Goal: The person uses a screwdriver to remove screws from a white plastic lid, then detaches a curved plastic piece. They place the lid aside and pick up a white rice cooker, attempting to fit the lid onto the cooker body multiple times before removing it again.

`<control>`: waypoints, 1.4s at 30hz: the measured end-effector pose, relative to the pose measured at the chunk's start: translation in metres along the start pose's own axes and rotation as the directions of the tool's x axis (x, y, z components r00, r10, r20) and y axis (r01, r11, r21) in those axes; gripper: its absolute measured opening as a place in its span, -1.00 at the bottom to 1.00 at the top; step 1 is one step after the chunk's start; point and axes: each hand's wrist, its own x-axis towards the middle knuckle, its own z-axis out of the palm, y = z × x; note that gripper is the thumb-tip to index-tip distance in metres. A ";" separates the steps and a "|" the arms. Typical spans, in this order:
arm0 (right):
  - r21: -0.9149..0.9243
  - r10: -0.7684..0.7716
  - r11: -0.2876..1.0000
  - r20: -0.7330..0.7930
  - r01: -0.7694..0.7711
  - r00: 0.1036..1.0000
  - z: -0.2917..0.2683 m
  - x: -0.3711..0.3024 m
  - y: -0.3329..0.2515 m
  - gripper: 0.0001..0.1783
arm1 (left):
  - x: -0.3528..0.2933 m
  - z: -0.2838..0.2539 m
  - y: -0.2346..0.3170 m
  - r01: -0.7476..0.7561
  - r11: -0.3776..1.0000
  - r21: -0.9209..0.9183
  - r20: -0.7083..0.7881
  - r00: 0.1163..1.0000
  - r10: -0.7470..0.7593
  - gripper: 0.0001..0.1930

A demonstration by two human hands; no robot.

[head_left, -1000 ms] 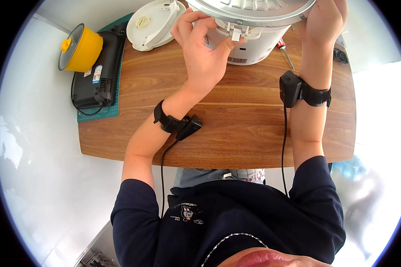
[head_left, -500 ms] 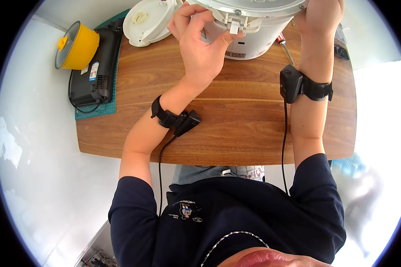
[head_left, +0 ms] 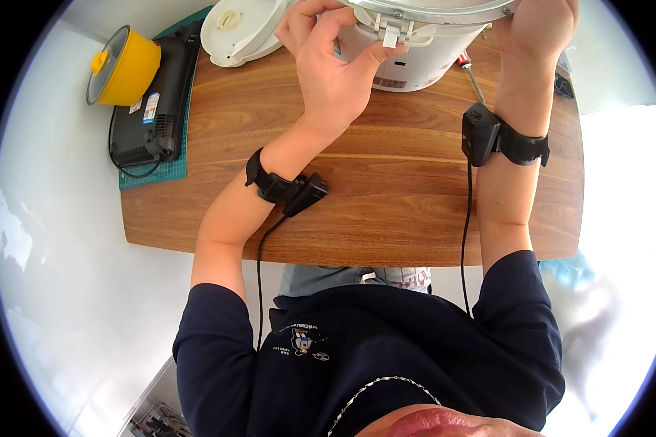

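Observation:
A white rice cooker body point(head_left: 415, 69) with a metal rim stands at the far middle of the table, cut off by the upper picture edge. On its front is a latch point(head_left: 391, 35). My left hand point(head_left: 328, 69) holds the cooker at the front left, its thumb by the latch and its fingers bent up around the rim. At the right end of the rim, my right hand point(head_left: 538, 29) rests against the cooker. Its fingers are out of sight. Left of the cooker lies a round white lid part point(head_left: 244, 33), inner side up.
A screwdriver point(head_left: 472, 76) with a red handle lies right of the cooker. At the left, a yellow pot point(head_left: 130, 69) sits on a black appliance point(head_left: 149, 135) over a green mat point(head_left: 164, 173). Cables point(head_left: 260, 284) hang from both wrist straps. A small black item point(head_left: 563, 86) lies far right.
The cooker's rim and latch have shifted slightly to the right, along with my right hand. My left hand keeps its hold. The whole view has moved a little.

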 end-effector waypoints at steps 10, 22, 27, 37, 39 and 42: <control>-0.043 0.208 0.976 -0.120 -0.214 0.971 -0.008 0.005 0.013 -0.60 | -0.002 0.002 -0.004 -0.041 0.998 0.054 -0.013 0.999 0.042 -0.39; -0.001 0.306 0.948 -0.278 -0.319 0.910 0.001 0.002 0.012 -0.84 | -0.001 0.004 0.002 -0.032 0.997 0.073 -0.035 0.999 0.035 -0.43; -0.015 0.280 0.955 -0.294 -0.298 0.914 0.004 -0.001 0.011 -0.80 | -0.001 0.003 0.006 -0.005 0.996 0.091 -0.025 1.000 0.008 -0.46; 0.081 0.042 0.996 -0.116 -0.033 0.992 0.014 -0.005 -0.005 -0.43 | 0.002 0.001 0.007 -0.005 0.995 0.097 -0.018 1.000 0.006 -0.47; 0.059 -0.018 0.998 -0.070 0.023 0.997 0.013 -0.005 -0.007 -0.40 | 0.001 0.001 0.007 0.001 0.996 0.089 -0.010 1.000 0.000 -0.46; -0.085 -0.088 0.993 -0.042 0.084 0.995 0.006 0.000 -0.004 -0.39 | 0.001 0.000 0.009 0.017 0.995 0.097 0.008 1.000 -0.018 -0.43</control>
